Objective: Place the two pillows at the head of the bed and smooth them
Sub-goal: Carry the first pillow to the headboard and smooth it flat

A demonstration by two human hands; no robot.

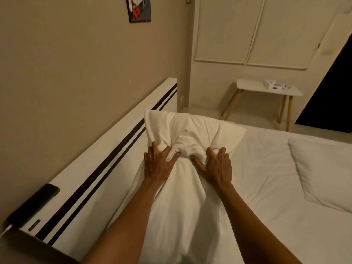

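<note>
Nearest the camera, two bare forearms reach forward over a white pillow that lies lengthwise along the headboard, its left edge touching the board's face and its near end running out of the bottom of the picture. The left hand and right hand are both clamped on the pillow's middle, fingers dug in and bunching the fabric into a ridge between them, so its far half puffs up with one corner against the headboard. To the right lies open white bed sheet, then the second pillow, flat, well apart from the first and cut by the right edge. A dark phone rests on the headboard's top ledge at the near left. Beyond the bed's far edge is bare floor and a small worktop on wooden legs by the wall.
</note>
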